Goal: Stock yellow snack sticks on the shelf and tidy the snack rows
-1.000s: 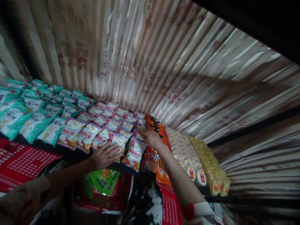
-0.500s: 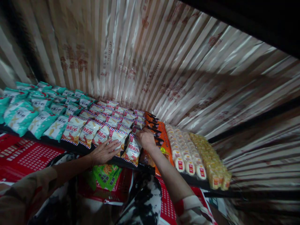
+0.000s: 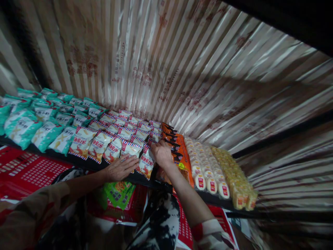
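Note:
White snack bags with red lettering and striped edges stand in packed rows on a dark shelf. My left hand [image 3: 121, 169] lies with its fingers stretched out against the lower front of one white snack bag [image 3: 130, 150]. Just right of it is the end snack bag [image 3: 146, 160] of the front row, leaning a little. My right hand [image 3: 161, 153] has its fingers curled on the upper right edge of that end bag; the fingertips are partly hidden. Orange packets [image 3: 179, 147] with black tops stand close beside my right hand.
Teal snack bags [image 3: 48, 133] fill the shelf's left end. Round white packaged items [image 3: 201, 181] and yellow wrapped pieces [image 3: 238, 189] line up on the right. Striped sheeting [image 3: 145, 62] hangs behind. Below the shelf edge are a green packet [image 3: 119, 194] and red printed sheets [image 3: 33, 172].
The end snack bag has shifted slightly up and left, closer against its neighbour. My left hand has slid a little to the right. My right hand stays nearly in place.

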Demonstrator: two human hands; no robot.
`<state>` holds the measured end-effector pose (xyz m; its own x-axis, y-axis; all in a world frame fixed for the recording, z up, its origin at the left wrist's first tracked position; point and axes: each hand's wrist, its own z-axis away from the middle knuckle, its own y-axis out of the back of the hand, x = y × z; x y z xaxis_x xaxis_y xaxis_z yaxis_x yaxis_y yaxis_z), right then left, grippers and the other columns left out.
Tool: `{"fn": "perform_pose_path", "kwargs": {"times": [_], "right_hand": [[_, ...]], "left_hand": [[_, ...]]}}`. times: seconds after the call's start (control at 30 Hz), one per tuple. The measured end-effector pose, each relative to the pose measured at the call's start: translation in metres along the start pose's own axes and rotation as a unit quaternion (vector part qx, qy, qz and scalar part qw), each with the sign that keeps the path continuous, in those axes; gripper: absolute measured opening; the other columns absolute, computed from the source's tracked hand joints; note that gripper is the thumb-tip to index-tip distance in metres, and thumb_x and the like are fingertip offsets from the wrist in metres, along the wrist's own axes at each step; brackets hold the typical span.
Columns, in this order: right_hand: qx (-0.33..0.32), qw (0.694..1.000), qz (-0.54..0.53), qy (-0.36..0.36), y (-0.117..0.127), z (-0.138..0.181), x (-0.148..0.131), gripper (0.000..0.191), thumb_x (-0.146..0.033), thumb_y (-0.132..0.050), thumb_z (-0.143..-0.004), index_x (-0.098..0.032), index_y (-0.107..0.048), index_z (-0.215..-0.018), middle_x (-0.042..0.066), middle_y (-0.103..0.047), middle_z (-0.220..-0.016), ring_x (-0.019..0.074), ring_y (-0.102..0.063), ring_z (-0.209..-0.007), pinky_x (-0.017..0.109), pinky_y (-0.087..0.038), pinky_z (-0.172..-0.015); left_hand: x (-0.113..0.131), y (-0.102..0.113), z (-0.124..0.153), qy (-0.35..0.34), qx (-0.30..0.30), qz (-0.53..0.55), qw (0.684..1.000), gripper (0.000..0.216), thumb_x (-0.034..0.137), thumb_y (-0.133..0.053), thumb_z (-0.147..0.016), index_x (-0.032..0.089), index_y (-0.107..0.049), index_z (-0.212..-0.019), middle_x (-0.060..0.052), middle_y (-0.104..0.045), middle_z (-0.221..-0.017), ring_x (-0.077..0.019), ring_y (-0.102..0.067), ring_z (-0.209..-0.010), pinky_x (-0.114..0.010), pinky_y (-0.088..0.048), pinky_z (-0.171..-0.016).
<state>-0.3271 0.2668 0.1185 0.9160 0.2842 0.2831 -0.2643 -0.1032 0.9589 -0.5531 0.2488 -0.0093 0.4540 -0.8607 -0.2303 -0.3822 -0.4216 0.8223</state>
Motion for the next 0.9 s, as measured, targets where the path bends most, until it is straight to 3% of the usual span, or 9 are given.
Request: {"fn": "perform_pose_path", "kwargs": {"times": [0.23, 0.4, 0.63, 0.9], "right_hand": [[0.001, 1.000, -0.001, 0.000, -0.009, -0.001, -0.003, 0.032, -0.029, -0.035, -0.094, -0.018, -0.065, -0.093, 0.010, -0.067, -0.094, 0.0251, -0.050, -0.098, 0.033, -0.036, -0.082], [-0.018, 0.999, -0.030, -0.004, -0.004, -0.006, 0.005, 0.030, -0.031, -0.039, -0.094, -0.022, -0.067, -0.095, 0.007, -0.068, -0.094, 0.0224, -0.052, -0.098, 0.029, -0.038, -0.083], [-0.047, 0.998, 0.011, -0.031, 0.003, -0.033, 0.022, 0.029, -0.021, -0.040, -0.091, -0.020, -0.066, -0.103, 0.011, -0.066, -0.104, 0.0254, -0.050, -0.106, 0.034, -0.037, -0.088], [-0.113, 0.992, 0.016, -0.045, -0.005, -0.056, 0.016, 0.028, -0.024, -0.044, -0.089, -0.018, -0.066, -0.105, 0.012, -0.066, -0.109, 0.0263, -0.052, -0.110, 0.034, -0.041, -0.087]], "left_hand": [[0.009, -0.002, -0.013, -0.062, 0.009, 0.020, 0.998, 0.042, 0.029, -0.046, -0.091, 0.021, -0.048, -0.131, -0.005, -0.042, -0.143, -0.0241, -0.026, -0.137, -0.044, -0.018, -0.112], [0.014, -0.009, -0.015, -0.054, -0.017, 0.026, 0.998, 0.042, 0.028, -0.050, -0.088, 0.017, -0.050, -0.128, -0.008, -0.041, -0.144, -0.0251, -0.028, -0.137, -0.044, -0.023, -0.110], [0.013, -0.011, -0.014, -0.064, 0.015, 0.005, 0.998, 0.038, 0.027, -0.045, -0.090, 0.016, -0.052, -0.126, -0.008, -0.041, -0.144, -0.0263, -0.029, -0.137, -0.043, -0.024, -0.109], [0.013, -0.010, -0.014, -0.061, 0.002, 0.006, 0.998, 0.038, 0.026, -0.045, -0.091, 0.016, -0.051, -0.127, -0.009, -0.039, -0.145, -0.0252, -0.029, -0.137, -0.043, -0.025, -0.110]]}}
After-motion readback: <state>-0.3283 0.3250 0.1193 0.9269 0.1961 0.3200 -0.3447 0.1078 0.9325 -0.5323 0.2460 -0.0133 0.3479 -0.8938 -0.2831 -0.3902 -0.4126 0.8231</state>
